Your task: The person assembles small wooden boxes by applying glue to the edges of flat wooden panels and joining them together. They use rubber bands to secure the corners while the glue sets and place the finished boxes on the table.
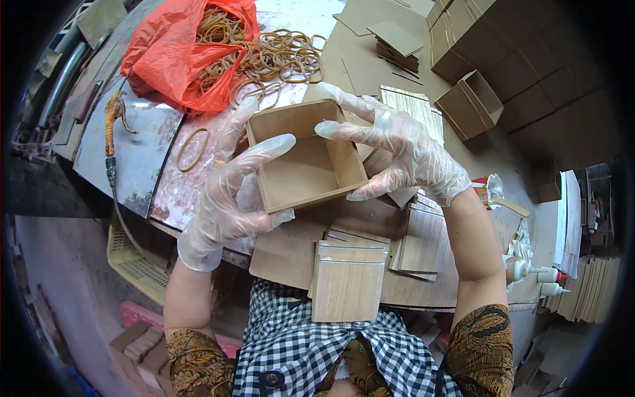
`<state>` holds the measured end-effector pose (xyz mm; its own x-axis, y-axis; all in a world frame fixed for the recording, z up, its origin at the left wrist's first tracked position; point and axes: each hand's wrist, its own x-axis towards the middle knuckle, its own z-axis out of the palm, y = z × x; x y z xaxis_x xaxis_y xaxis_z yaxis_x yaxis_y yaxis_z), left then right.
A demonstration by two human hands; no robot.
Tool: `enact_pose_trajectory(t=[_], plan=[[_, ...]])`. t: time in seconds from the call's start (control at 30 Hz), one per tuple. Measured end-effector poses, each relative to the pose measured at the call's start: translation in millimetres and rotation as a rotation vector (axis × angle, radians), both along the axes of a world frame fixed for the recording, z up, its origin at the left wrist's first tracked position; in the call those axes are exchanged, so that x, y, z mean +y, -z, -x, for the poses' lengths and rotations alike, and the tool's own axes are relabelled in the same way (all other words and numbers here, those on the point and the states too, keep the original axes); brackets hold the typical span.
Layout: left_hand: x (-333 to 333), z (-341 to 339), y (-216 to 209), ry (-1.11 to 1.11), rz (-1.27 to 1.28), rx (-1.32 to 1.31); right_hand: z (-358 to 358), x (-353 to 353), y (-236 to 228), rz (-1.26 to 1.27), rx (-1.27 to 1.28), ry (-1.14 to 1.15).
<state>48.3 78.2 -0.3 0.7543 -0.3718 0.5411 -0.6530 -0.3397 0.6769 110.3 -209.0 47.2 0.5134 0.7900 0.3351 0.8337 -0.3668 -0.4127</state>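
Note:
Between my two gloved hands is an open wooden box point(301, 169), held above the table and tilted so its inside shows. My left hand point(231, 188), in a clear plastic glove, grips the box's left side, the thumb reaching over the rim. On the right side, my right hand point(403, 142) clasps the box wall, with fingers at the far rim and the near corner. Grooved wooden panels point(350, 274) lie in a loose stack close to me, under the box. A second group of panels point(423, 238) rests just right of them.
A red plastic bag point(178, 53) spills rubber bands point(284, 53) at the back left; a single rubber band point(192, 149) lies nearer. An air blow gun point(114, 126) sits left. Another wooden box point(469, 106) stands right, by stacked boxes point(549, 86). Glue bottles point(522, 268) are lower right.

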Motion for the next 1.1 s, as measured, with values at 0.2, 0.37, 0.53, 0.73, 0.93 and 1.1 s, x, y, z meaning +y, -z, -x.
enact_pose_trajectory(t=[0.2,0.37,0.53,0.73,0.93,1.1], plan=[[7,-5,-14,0.083,-0.007,0.135,1,-1,5,0.005,0.076,0.016],[24,-20,-9,0.245,0.113,0.248,13,11,18,-0.071,0.078,0.082],[24,-26,3,0.302,0.186,0.256,15,9,21,-0.074,0.077,0.072],[13,-17,9,0.225,0.469,0.366,14,11,25,-0.169,0.382,0.087],[18,-14,2,0.247,0.505,0.522,11,14,31,-0.229,0.581,0.094],[30,-25,4,0.247,0.205,0.414,15,15,46,-0.444,0.772,0.151]])
